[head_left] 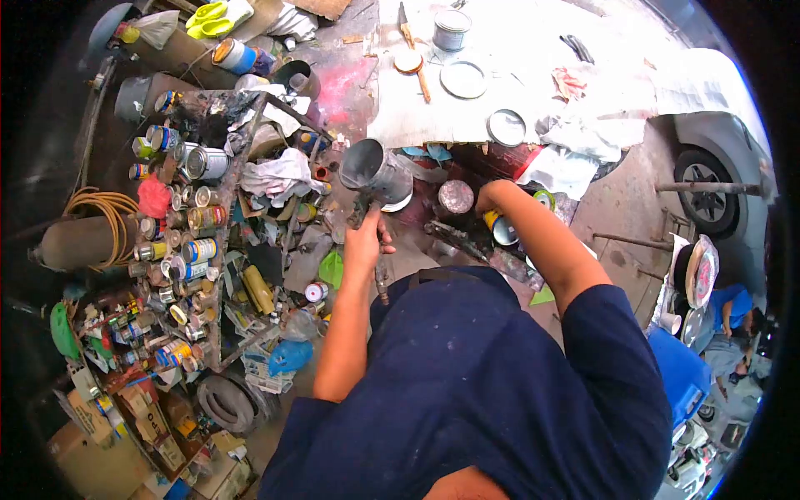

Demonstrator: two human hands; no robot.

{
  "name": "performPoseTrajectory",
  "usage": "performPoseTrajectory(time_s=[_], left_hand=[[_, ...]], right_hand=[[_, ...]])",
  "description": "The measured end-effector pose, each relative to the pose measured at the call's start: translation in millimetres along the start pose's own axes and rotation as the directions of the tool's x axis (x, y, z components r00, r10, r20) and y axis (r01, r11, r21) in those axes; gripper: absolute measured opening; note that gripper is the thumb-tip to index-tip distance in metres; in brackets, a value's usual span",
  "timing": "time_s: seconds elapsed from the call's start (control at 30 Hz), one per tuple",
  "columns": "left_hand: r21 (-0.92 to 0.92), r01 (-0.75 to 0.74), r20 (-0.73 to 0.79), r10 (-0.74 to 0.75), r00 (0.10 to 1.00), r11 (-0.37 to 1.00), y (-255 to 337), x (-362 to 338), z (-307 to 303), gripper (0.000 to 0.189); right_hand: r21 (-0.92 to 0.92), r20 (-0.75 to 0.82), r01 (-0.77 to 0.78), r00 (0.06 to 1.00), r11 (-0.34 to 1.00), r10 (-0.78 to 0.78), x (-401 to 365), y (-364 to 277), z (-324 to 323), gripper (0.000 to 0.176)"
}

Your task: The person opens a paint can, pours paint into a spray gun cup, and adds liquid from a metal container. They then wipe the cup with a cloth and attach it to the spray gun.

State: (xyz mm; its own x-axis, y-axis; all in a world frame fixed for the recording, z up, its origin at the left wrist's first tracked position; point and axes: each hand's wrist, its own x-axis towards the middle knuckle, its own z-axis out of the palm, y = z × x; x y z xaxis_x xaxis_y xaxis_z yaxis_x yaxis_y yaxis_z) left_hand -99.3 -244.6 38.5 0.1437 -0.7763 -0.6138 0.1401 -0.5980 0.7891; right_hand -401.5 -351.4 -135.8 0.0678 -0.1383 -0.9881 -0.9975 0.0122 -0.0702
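My left hand (367, 242) is closed around the handle of a spray gun (381, 279) with a grey metal cup (364, 164) on top. The cup's open mouth faces up and its inside looks dark. My right hand (493, 195) reaches down beside a can with a yellow label (502, 229), at the near edge of the covered table. Its fingers point away and are mostly hidden, so its grip does not show. A round paint-stained lid or can top (456, 197) stands between the two hands.
The pale-covered table (533, 108) holds an open can (452, 30), a ring-shaped lid (463, 79) and a brush (406, 25). A rack of paint cans (200, 250) crowds the left. A car wheel (707, 192) and a person in blue (733, 307) are at right.
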Motion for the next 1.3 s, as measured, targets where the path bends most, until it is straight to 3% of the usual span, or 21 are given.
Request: performPoseTrajectory(time_s=[0.17,0.33,0.47,0.57,0.6,0.67,0.7,0.87,0.93,1.0,1.07,1.27,1.3], left_hand=[[0.053,0.058,-0.049,-0.055,0.997,0.997,-1,-1,1,0.030],[0.057,0.075,-0.058,-0.072,0.996,0.996,0,1,4,0.031],[0.084,0.072,-0.054,-0.068,0.996,0.994,-1,9,6,0.031],[0.101,0.050,-0.052,-0.045,0.998,0.994,6,10,7,0.030],[0.107,0.041,-0.049,-0.036,0.998,0.993,8,10,8,0.030],[0.113,0.036,-0.053,-0.030,0.998,0.993,10,12,8,0.029],[0.113,0.033,-0.056,-0.026,0.998,0.993,10,12,8,0.029],[0.131,0.033,-0.078,-0.023,0.997,0.991,5,19,7,0.026],[0.128,0.027,-0.082,-0.016,0.997,0.991,4,19,8,0.025],[0.124,0.016,-0.092,-0.005,0.996,0.992,3,17,9,0.026],[0.104,0.022,-0.071,-0.015,0.997,0.994,-6,22,5,0.023],[0.035,-0.040,0.010,0.040,0.999,0.999,-27,32,4,0.034],[-0.018,-0.018,-0.123,0.015,0.992,1.000,-28,28,12,0.047]], right_hand=[[-0.012,0.117,-0.111,0.987,0.994,0.112,29,-14,-3,0.046],[-0.006,0.175,-0.121,0.977,0.993,0.120,33,1,7,0.044],[-0.253,-0.092,0.006,0.995,0.967,-0.030,-18,17,9,0.056],[-0.143,-0.147,-0.039,0.989,0.989,0.018,-75,10,0,0.070],[-0.096,-0.332,-0.010,0.943,0.995,-0.022,-77,10,10,0.070],[-0.021,-0.663,0.066,0.746,0.998,-0.063,-76,15,38,0.071],[-0.127,-0.774,0.019,0.623,0.992,-0.111,-73,14,52,0.057],[-0.022,-0.909,0.223,0.402,0.975,-0.113,-177,0,77,0.062],[-0.008,-0.976,0.356,0.199,0.935,-0.084,-185,4,101,0.062],[0.032,-0.997,0.513,0.073,0.858,-0.007,-198,7,123,0.054],[0.007,-0.997,0.552,-0.065,0.834,0.051,-205,9,145,0.052],[0.003,-0.977,0.410,-0.195,0.912,0.091,-204,13,172,0.053],[-0.003,-0.978,0.384,-0.194,0.923,0.077,-201,11,171,0.053]])
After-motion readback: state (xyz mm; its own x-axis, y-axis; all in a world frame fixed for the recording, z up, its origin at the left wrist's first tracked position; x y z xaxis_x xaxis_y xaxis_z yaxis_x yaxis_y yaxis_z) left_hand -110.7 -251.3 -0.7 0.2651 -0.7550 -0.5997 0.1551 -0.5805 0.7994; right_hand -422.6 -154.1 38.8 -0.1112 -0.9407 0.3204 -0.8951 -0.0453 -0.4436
